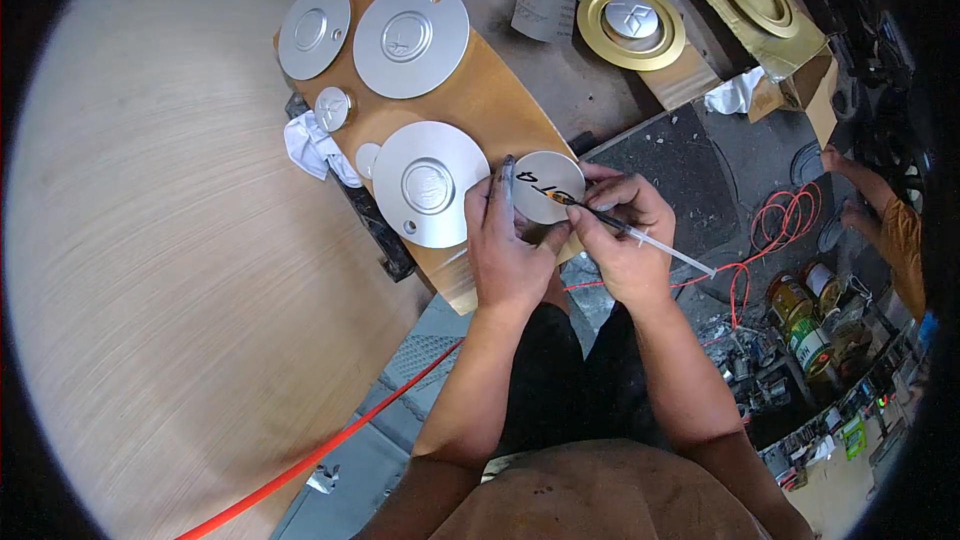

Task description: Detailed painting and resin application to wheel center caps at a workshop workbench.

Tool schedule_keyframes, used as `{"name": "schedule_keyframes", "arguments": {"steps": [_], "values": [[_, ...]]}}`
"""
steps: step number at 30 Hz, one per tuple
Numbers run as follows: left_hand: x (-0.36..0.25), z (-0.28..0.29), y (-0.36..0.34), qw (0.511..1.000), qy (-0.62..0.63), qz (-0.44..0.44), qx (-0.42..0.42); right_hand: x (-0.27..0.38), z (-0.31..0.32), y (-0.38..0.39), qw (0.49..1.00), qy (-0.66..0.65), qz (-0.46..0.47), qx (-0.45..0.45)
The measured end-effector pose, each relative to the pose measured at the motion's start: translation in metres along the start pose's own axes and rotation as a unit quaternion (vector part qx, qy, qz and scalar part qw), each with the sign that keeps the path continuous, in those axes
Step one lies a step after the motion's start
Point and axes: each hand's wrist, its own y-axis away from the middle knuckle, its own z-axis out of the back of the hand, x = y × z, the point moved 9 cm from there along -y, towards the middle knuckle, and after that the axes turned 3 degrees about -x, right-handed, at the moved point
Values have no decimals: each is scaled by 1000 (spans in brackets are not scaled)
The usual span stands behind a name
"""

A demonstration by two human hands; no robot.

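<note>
My left hand (508,255) steadies a small silver disc (545,162), its thumb and fingers around the near and left edges. Black lettering runs across the disc's face, with an orange patch near its middle. In my right hand (638,248) is a slim clear syringe (682,254) with a dark front part, pinched between thumb and fingers. Its tip meets the lettering, or hovers just over it; I cannot tell which. Beside my left fingers, a large silver wheel cap (390,165) with a raised centre lies on a brown board (512,105).
Further up the board sit two more silver caps (435,15) and small emblem caps (332,109). Gold ring-shaped caps (655,52) stand at the far right. A white cloth (312,145) lies left. Red hose (330,452), paint cans (808,343) and another person's arm (868,180) are around.
</note>
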Motion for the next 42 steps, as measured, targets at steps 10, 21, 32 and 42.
{"name": "schedule_keyframes", "arguments": {"steps": [10,21,32,42], "values": [[1,-1,-1,1000,-4,-11,-7,-5,0,-1,1000,3,-23,-1],[-3,1,0,997,-14,-57,-44,-5,-1,-2,999,28,-21,3],[-3,2,1,996,-34,-69,-47,-7,-1,-2,1000,7,-28,6],[-3,2,1,997,-28,-53,-39,-4,-2,-3,1000,14,-22,10]]}}
